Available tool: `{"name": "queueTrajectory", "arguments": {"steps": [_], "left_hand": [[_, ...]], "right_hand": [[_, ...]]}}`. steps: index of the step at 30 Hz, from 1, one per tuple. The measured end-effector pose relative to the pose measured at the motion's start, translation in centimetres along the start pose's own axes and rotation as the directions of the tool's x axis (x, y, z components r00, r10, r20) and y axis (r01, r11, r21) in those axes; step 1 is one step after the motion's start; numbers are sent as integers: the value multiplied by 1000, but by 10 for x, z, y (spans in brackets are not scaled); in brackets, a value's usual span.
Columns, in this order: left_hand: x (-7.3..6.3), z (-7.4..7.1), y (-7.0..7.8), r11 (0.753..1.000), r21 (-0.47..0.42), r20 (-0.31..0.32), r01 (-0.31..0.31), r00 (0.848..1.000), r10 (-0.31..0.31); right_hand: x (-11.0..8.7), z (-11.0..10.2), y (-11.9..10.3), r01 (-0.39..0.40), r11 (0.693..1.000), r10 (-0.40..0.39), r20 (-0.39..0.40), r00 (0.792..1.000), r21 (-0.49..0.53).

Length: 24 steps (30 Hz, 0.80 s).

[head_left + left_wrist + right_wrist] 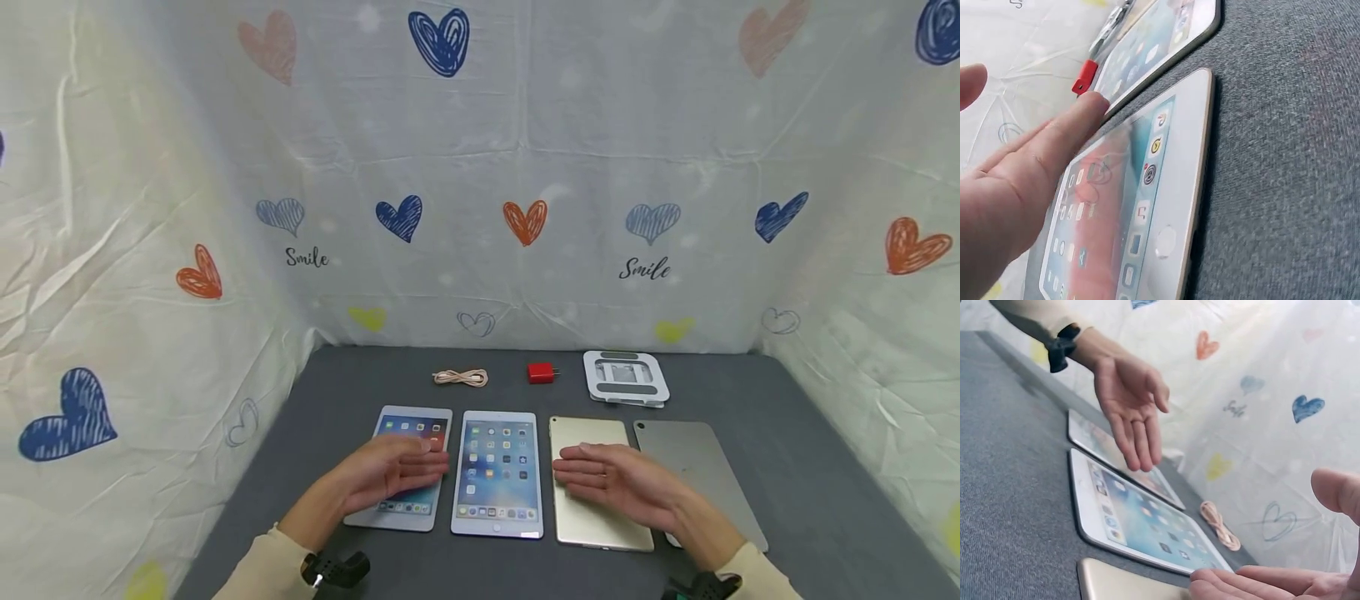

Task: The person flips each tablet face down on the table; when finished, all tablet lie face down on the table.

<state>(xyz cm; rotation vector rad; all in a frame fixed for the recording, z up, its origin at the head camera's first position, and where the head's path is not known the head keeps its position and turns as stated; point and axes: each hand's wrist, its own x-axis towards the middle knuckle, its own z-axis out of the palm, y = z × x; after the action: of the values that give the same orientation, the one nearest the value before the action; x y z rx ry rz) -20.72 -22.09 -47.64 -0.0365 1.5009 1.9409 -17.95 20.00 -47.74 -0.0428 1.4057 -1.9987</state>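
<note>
My left hand (397,475) is held with straight fingers over the leftmost tablet (405,520), whose lit screen shows app icons. My right hand (622,483), fingers straight and palm turned inward, is over a gold tablet (585,429) lying back side up. Between the hands lies a second white-framed tablet (498,475) with its screen lit. A grey tablet (693,450), also face down, lies at the far right, partly hidden by my right wrist. In the right wrist view the left hand (1129,406) hovers above the tablets with nothing in it.
Behind the tablets lie a coiled pale cable (461,377), a red plug adapter (541,372) and a folded white stand (626,377). The dark grey table (375,379) is enclosed by a white curtain (570,108) printed with hearts.
</note>
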Motion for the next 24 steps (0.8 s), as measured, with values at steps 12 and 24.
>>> {"name": "queueTrajectory", "arguments": {"steps": [12,24], "left_hand": [[4,15,-5,989,144,-40,13,999,-7],[12,30,-1,962,271,-88,37,996,-14]], "right_hand": [[14,14,8,-34,999,34,-23,999,-10],[14,26,3,-27,999,27,-16,1000,-22]]}}
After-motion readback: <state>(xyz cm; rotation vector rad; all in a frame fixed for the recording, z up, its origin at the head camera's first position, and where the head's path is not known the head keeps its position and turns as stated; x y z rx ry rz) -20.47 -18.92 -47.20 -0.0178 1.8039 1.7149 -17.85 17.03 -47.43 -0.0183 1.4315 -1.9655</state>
